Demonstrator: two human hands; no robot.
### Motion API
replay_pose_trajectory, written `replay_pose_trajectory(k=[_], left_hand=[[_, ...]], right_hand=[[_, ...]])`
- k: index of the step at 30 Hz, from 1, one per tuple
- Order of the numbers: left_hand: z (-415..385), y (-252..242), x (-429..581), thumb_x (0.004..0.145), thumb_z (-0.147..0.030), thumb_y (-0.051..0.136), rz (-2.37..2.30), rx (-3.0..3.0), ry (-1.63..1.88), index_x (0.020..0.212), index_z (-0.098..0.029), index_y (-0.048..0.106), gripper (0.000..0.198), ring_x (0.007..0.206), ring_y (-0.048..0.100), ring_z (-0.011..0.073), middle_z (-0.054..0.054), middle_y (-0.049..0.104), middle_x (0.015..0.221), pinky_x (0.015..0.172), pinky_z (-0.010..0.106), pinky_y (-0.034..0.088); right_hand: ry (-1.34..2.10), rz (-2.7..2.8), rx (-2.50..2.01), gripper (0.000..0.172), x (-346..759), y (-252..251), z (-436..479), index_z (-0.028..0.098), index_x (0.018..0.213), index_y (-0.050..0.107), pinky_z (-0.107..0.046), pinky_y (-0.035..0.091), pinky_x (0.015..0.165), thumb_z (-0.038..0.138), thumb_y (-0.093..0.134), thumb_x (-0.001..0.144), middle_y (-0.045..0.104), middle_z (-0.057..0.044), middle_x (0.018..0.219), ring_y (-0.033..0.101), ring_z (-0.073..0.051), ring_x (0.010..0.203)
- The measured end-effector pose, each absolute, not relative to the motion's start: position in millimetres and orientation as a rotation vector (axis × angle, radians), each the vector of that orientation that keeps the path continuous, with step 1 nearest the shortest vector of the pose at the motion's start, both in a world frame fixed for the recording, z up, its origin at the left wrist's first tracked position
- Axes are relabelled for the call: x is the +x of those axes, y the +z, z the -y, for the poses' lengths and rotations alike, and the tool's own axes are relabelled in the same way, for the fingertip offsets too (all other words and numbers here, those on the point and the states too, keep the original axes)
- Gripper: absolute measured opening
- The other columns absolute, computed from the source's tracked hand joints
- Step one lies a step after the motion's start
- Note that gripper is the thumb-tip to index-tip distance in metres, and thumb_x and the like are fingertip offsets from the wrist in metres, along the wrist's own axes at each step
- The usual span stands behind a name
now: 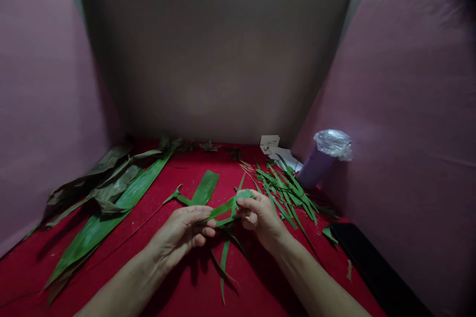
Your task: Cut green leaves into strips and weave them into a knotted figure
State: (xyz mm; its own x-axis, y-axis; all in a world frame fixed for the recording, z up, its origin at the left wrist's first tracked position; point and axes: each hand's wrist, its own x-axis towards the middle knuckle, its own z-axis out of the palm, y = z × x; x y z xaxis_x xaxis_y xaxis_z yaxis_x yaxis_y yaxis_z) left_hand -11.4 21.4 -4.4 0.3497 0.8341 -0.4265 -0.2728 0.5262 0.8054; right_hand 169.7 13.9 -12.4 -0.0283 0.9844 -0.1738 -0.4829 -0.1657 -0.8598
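A green leaf strip [223,208] stretches between my two hands above the red cloth. My left hand [186,230] pinches its left end between thumb and fingers. At the other end, my right hand [256,210] grips it with thumb and forefinger, the remaining fingers curled. Another narrow strip crosses just below, partly hidden by the fingers. Under the hands, thin leaf strips [225,257] hang or lie on the cloth; I cannot tell which. Just beyond my left hand lies a broad cut leaf piece [206,188], with a knotted leaf bit on a thin stem [173,195] beside it.
Long leaves [122,203], some dried, lie at left on the red cloth [130,252]. Right of the hands is a pile of cut strips [286,190]. Behind it stand a purple container with a plastic-wrapped top [320,161] and papers [284,157]. A black flat object [372,262] lies at right.
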Motion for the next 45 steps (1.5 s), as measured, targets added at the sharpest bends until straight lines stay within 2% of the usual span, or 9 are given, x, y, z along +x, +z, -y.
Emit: replay_pose_trajectory(k=[7, 12, 15, 18, 22, 28, 32, 36, 45], left_hand=[[-23.1, -4.9, -13.5, 0.07, -0.012, 0.062, -0.936, 0.676, 0.796, 0.085, -0.011, 0.058, 0.015, 0.049, 0.061, 0.0103, 0.006, 0.066, 0.063, 0.039, 0.014, 0.045], [-24.0, -7.0, -13.4, 0.07, -0.011, 0.061, -0.952, 0.678, 0.792, 0.088, -0.01, 0.056, 0.018, 0.047, 0.06, 0.0097, 0.006, 0.066, 0.063, 0.039, 0.014, 0.044], [-24.8, -7.2, -12.8, 0.07, -0.012, 0.061, -0.976, 0.782, 0.828, 0.089, -0.011, 0.054, 0.02, 0.047, 0.06, 0.0113, 0.006, 0.066, 0.061, 0.039, 0.016, 0.045], [-24.3, -4.6, -12.7, 0.071, -0.016, 0.061, -1.007, 0.944, 0.916, 0.088, -0.011, 0.052, 0.02, 0.046, 0.059, 0.0127, 0.005, 0.065, 0.059, 0.041, 0.02, 0.047], [-23.4, 0.4, -13.4, 0.072, -0.022, 0.061, -1.003, 1.145, 0.984, 0.089, -0.012, 0.053, 0.022, 0.048, 0.06, 0.0139, 0.004, 0.065, 0.058, 0.046, 0.024, 0.049], [-25.5, -0.7, -13.0, 0.071, -0.025, 0.061, -1.031, 1.323, 0.986, 0.087, -0.014, 0.055, 0.02, 0.047, 0.058, 0.0128, -0.001, 0.062, 0.056, 0.046, 0.025, 0.049], [-26.7, -1.5, -13.1, 0.07, -0.026, 0.061, -1.049, 1.305, 0.982, 0.088, -0.014, 0.054, 0.022, 0.046, 0.058, 0.0131, 0.0, 0.062, 0.056, 0.045, 0.025, 0.048], [-28.1, -0.2, -13.8, 0.068, -0.027, 0.063, -1.038, 1.235, 0.951, 0.089, -0.013, 0.052, 0.027, 0.046, 0.059, 0.0137, 0.001, 0.063, 0.058, 0.044, 0.025, 0.047], [-29.6, -2.7, -16.5, 0.07, -0.027, 0.062, -1.008, 1.223, 0.918, 0.089, -0.013, 0.052, 0.026, 0.046, 0.059, 0.0134, 0.002, 0.064, 0.057, 0.045, 0.025, 0.048]], right_hand=[[1.537, 0.692, -0.942, 0.025, 169.0, -15.0, -15.0, 0.018, 0.086, 0.053, -0.013, 0.02, 0.033, 0.021, 0.065, 0.064, 0.054, 0.004, 0.054, 0.045, -0.007, 0.044], [1.545, 0.699, -0.961, 0.026, 168.7, -14.1, -14.6, 0.019, 0.086, 0.053, -0.013, 0.018, 0.032, 0.02, 0.066, 0.063, 0.053, 0.004, 0.052, 0.044, -0.007, 0.043], [1.558, 0.743, -0.95, 0.02, 169.3, -13.9, -14.3, 0.018, 0.078, 0.053, -0.013, 0.018, 0.032, 0.022, 0.066, 0.064, 0.053, 0.004, 0.053, 0.042, -0.006, 0.042], [1.538, 0.8, -0.949, 0.021, 170.7, -14.8, -15.3, 0.017, 0.071, 0.051, -0.012, 0.018, 0.033, 0.029, 0.067, 0.066, 0.056, 0.002, 0.059, 0.043, -0.006, 0.045], [1.394, 0.868, -1.008, 0.026, 174.5, -16.8, -19.3, 0.017, 0.076, 0.053, -0.012, 0.021, 0.033, 0.039, 0.066, 0.067, 0.053, 0.003, 0.061, 0.044, -0.006, 0.047], [1.247, 0.929, -1.05, 0.025, 182.6, -17.8, -25.4, 0.016, 0.082, 0.055, -0.015, 0.022, 0.034, 0.029, 0.068, 0.064, 0.05, 0.004, 0.058, 0.041, -0.006, 0.043], [1.181, 1.006, -1.025, 0.019, 183.7, -19.8, -28.7, 0.016, 0.073, 0.056, -0.019, 0.036, 0.047, 0.019, 0.069, 0.059, 0.057, 0.002, 0.065, 0.05, -0.01, 0.056], [1.111, 1.062, -0.999, 0.016, 182.5, -23.3, -31.4, 0.017, 0.069, 0.057, -0.022, 0.039, 0.057, 0.015, 0.067, 0.058, 0.057, 0.002, 0.065, 0.05, -0.011, 0.061], [1.127, 1.099, -0.992, 0.017, 182.3, -19.4, -27.0, 0.018, 0.076, 0.056, -0.019, 0.031, 0.043, 0.02, 0.066, 0.062, 0.052, 0.004, 0.064, 0.042, -0.008, 0.051]])
